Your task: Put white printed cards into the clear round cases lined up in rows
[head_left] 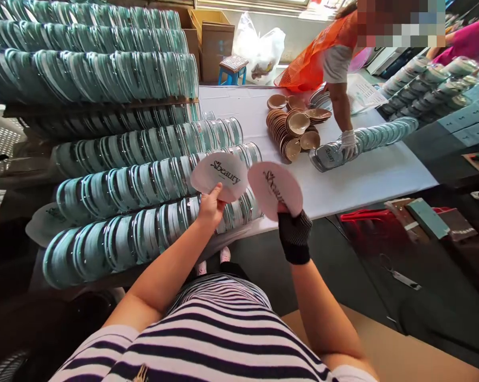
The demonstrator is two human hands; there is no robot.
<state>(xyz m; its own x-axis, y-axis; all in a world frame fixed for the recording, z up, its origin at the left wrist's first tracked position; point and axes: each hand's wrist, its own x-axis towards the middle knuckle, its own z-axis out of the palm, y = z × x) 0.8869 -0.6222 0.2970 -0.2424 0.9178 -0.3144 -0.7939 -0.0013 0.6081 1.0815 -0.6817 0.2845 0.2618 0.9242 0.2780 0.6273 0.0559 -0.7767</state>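
My bare left hand [212,206] pinches a pale round disc [219,178] by its lower edge, thumb on top. Dark lettering reading "beauty" runs across it. In my right hand [295,233], wearing a black glove that leaves fingertips uncovered, is a pinkish disc [269,185] with similar print, partly covered by the fingers. Both discs are held up side by side, almost touching. Below and behind the left one lie long rows of greenish round pieces [128,233] with shiny rims, stacked on edge. Another printed disc [44,225] rests at the rows' left end.
Across the white table [343,185], a person in an orange vest [323,53] reaches a gloved hand [348,144] onto a row of clear-rimmed round pieces [378,135]. Brown bowls [281,132] are stacked nearby. A blue stool [232,69] and white bags [259,48] stand behind.
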